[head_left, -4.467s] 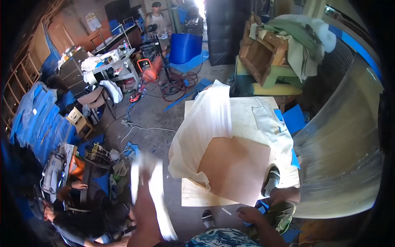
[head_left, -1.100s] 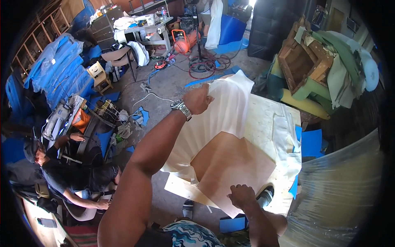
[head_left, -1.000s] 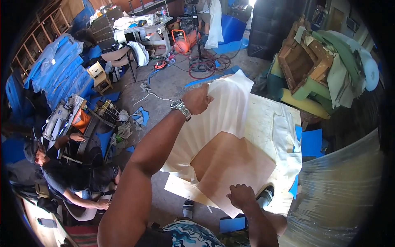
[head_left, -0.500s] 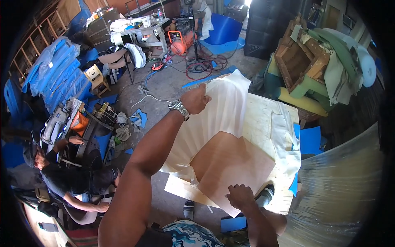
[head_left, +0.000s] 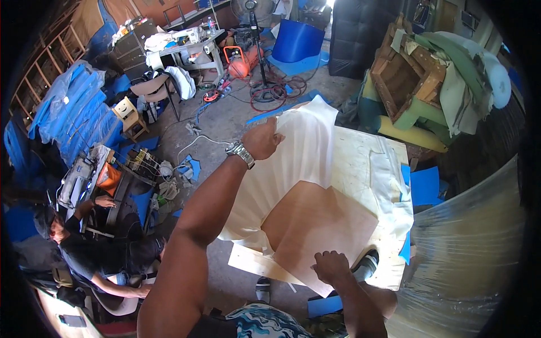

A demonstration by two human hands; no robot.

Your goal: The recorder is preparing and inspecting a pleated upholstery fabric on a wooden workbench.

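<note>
Head view: two hands, left hand (head_left: 262,138) gripping one cream fabric sheet (head_left: 298,163).

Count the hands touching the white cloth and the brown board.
2. The left hand grips the far edge of the white cloth and lifts it; the right hand presses on the near edge of the brown board. A seated person's hands at left touch neither.

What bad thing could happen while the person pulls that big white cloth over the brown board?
The left hand grips the white cloth only at one edge, so it might slip free. The right hand presses the brown board near its corner, which juts past the wooden table, so the board could tip or slide off. Cables on the floor nearby could trip someone.
</note>
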